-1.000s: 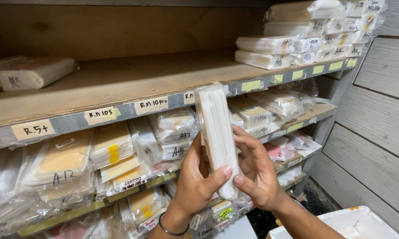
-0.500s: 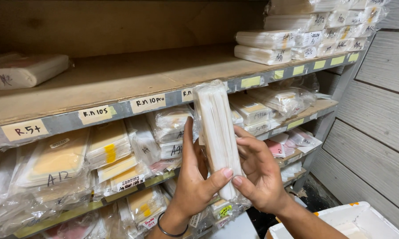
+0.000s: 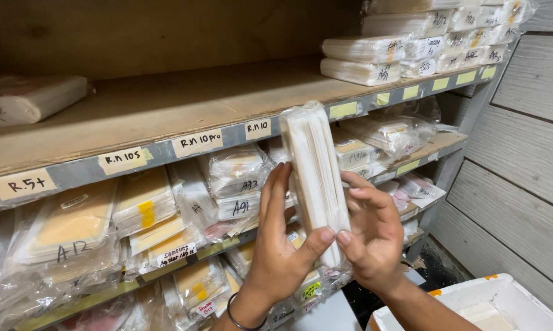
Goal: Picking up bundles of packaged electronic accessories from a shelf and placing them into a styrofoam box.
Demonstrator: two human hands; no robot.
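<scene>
The wrapped pack [image 3: 315, 178], a slim white stack sealed in clear film, stands nearly upright in front of the shelving. Its long axis runs from 11 o'clock at the top to 5 o'clock at the bottom, with the narrow edge turned toward the camera. The top end reaches the grey front rail of the upper shelf [image 3: 166, 116]; the bottom end sits between both thumbs.

Open room lies at 3 o'clock of the pack, toward the grey panelled wall [image 3: 521, 184], and above the bare wooden board of the upper shelf. At 9 o'clock the middle shelf is crowded with bagged yellow and white packs [image 3: 147, 211], close behind the pack. At 1 o'clock white packs [image 3: 362, 61] are stacked on the upper shelf. A white foam box [image 3: 491, 303] lies at 5 o'clock, well apart.

The left hand [image 3: 279, 245] is partly closed on the pack: fingers extended upward behind its left face, thumb pressed across the lower front. A dark bangle [image 3: 242, 319] circles the wrist. The right hand [image 3: 371, 236] is partly closed on the pack: fingers curled against its right face, thumb meeting the lower edge. Both forearms rise from 6 o'clock
</scene>
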